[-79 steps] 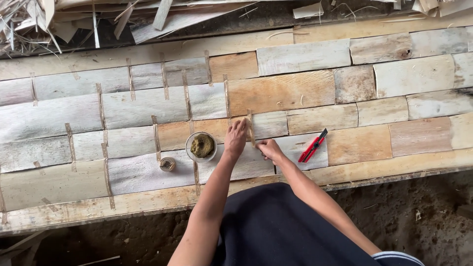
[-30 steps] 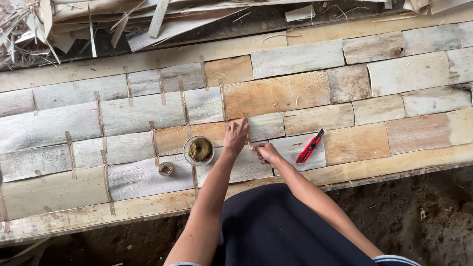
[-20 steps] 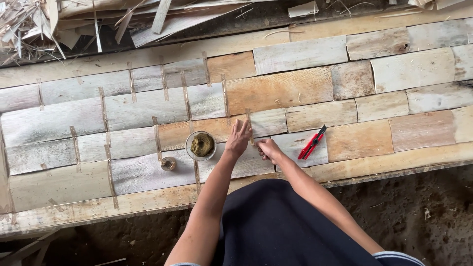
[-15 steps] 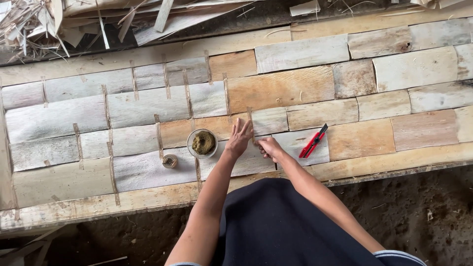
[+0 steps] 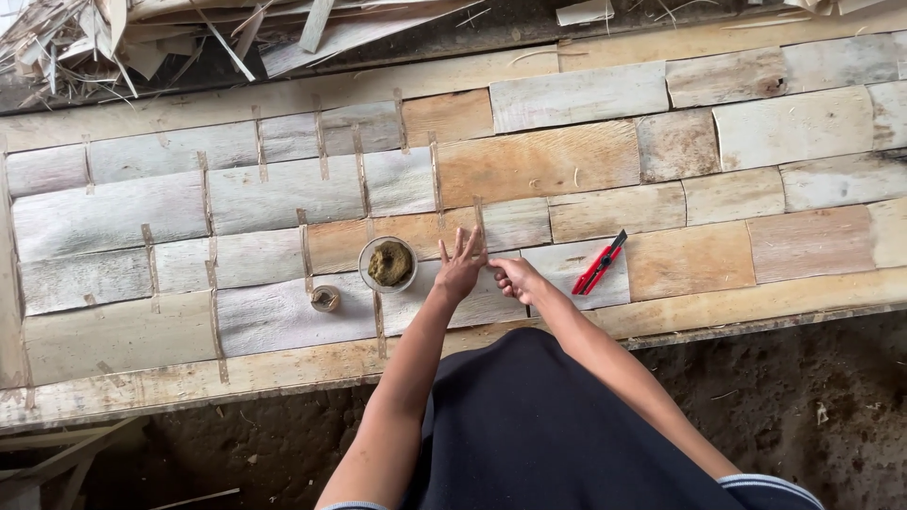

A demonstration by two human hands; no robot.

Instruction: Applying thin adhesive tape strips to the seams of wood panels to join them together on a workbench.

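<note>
My left hand [image 5: 460, 267] lies flat with its fingers spread on a wide panel of pale and tan wood pieces [image 5: 539, 165], pressing near a thin strip [image 5: 480, 219] set in a seam. My right hand [image 5: 515, 278] is just to its right, fingers pinched at the same seam; what it pinches is too small to see. A small round cup of brownish paste [image 5: 388, 263] stands left of my left hand. A red and black utility knife [image 5: 600, 263] lies on the panel to the right of my right hand.
A small roll of tape [image 5: 325, 298] sits left of the cup. Several thin strips cover seams across the left half of the panel. Wood scraps and shavings [image 5: 142, 38] are heaped beyond the far edge. Dark soil [image 5: 803, 397] lies below the near edge.
Both hands stay at the same seam near the cup; only the view shifts slightly. The knife, cup and roll have not moved.
</note>
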